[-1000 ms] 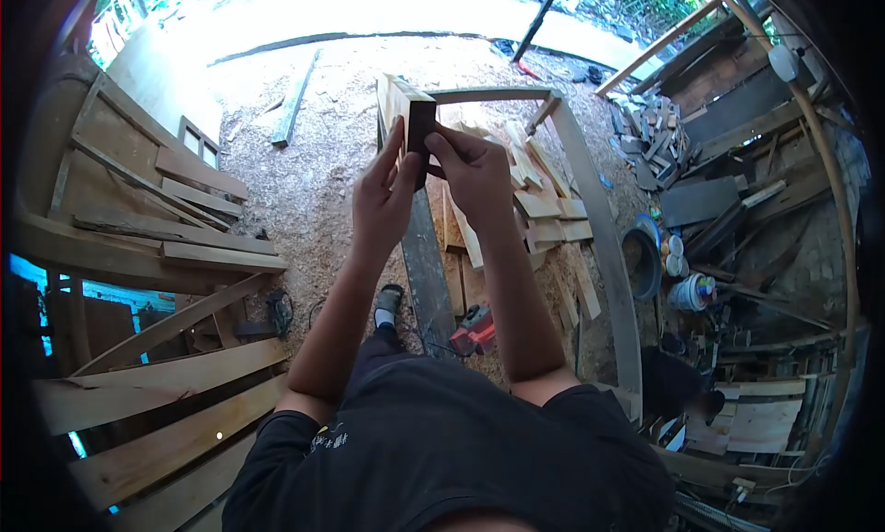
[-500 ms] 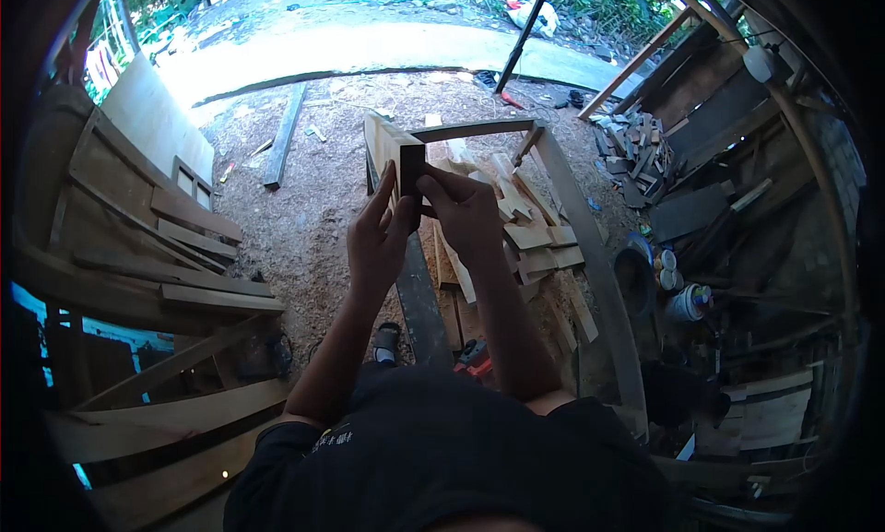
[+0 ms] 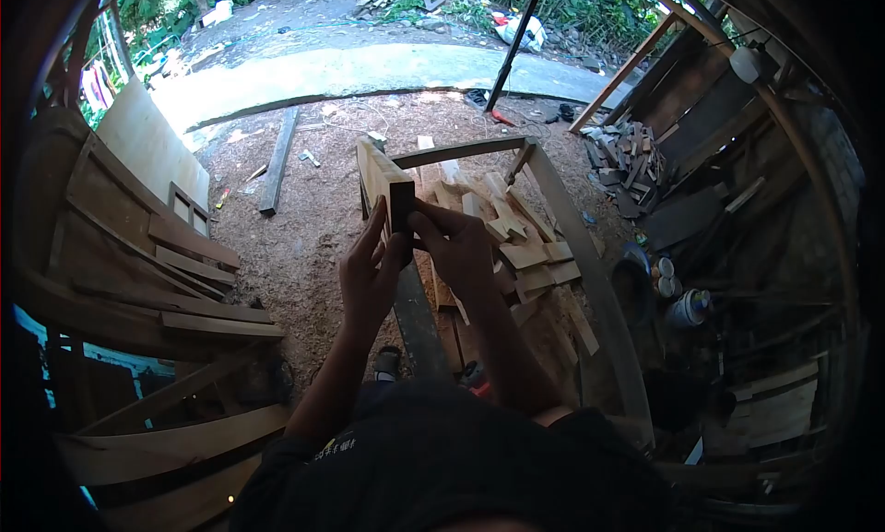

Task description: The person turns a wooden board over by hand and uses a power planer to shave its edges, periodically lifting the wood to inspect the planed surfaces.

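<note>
A wooden board [image 3: 383,172] points away from me, its dark squared end toward my head. My left hand [image 3: 371,272] grips the near end from the left, fingers stretched along that side and thumb beneath. On the right, my right hand [image 3: 458,246] holds the same end between thumb and bent fingers. Below the hands runs a long dark beam [image 3: 419,325], part of a wooden frame [image 3: 590,265]. Several pale wood offcuts [image 3: 530,255] lie inside that frame. Some fingertips are hidden in shadow.
Boards [image 3: 221,315] lean and stack along the left. A loose timber [image 3: 279,163] and a hammer [image 3: 310,159] lie on the shavings-covered ground. Scrap wood [image 3: 631,163] is heaped at right, near paint cans [image 3: 690,308]. A dark post [image 3: 514,48] stands ahead.
My view has tilted up a little, so the board and both hands sit lower in the picture. Both hands keep their hold on the board's near end.
</note>
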A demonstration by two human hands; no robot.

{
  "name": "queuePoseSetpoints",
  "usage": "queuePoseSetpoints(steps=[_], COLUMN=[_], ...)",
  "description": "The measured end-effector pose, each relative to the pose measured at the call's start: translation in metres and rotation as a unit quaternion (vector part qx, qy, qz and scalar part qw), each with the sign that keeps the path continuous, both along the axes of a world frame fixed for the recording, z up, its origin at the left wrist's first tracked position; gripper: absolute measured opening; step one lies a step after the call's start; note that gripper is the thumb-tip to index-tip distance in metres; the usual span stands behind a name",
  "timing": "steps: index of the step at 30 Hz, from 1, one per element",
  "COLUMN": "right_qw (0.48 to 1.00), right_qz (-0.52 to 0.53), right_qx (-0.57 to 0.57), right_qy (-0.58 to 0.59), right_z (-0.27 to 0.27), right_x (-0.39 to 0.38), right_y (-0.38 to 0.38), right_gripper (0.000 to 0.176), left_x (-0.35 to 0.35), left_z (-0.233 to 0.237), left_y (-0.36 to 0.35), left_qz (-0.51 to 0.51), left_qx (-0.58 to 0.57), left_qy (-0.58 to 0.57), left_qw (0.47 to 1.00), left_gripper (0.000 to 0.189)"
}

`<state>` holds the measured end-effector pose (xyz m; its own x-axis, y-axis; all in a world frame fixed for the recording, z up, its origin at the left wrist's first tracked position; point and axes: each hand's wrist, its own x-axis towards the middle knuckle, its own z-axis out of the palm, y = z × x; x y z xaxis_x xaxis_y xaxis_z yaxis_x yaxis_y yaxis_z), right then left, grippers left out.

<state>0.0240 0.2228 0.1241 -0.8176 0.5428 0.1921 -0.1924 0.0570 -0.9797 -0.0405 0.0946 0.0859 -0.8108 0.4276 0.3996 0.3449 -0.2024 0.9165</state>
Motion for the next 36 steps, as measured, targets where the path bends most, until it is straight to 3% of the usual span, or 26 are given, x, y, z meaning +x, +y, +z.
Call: queuePoseSetpoints(steps=[9,22,36], right_qw=[1.0,1.0,1.0], right_qz=[-0.007,0.005,0.01], right_qx=[0.006,-0.016,-0.021], right_qy=[0.016,0.018,0.021], right_z=[-0.006,-0.002,-0.012], right_x=[-0.006,-0.007,0.002], right_y=[0.011,0.013,0.012], right_gripper=[0.031,0.032,0.031], left_x=[-0.001,-0.003,0.004], left_z=[0.004,0.006,-0.001], left_y=[0.006,0.009,0.004], left_qz=[-0.033,-0.019,-0.052], left_qx=[0.003,-0.023,0.022], left_qy=[-0.06,-0.048,-0.052], left_qw=[0.998,0.998,0.997], left_gripper=[0.056,0.05,0.055])
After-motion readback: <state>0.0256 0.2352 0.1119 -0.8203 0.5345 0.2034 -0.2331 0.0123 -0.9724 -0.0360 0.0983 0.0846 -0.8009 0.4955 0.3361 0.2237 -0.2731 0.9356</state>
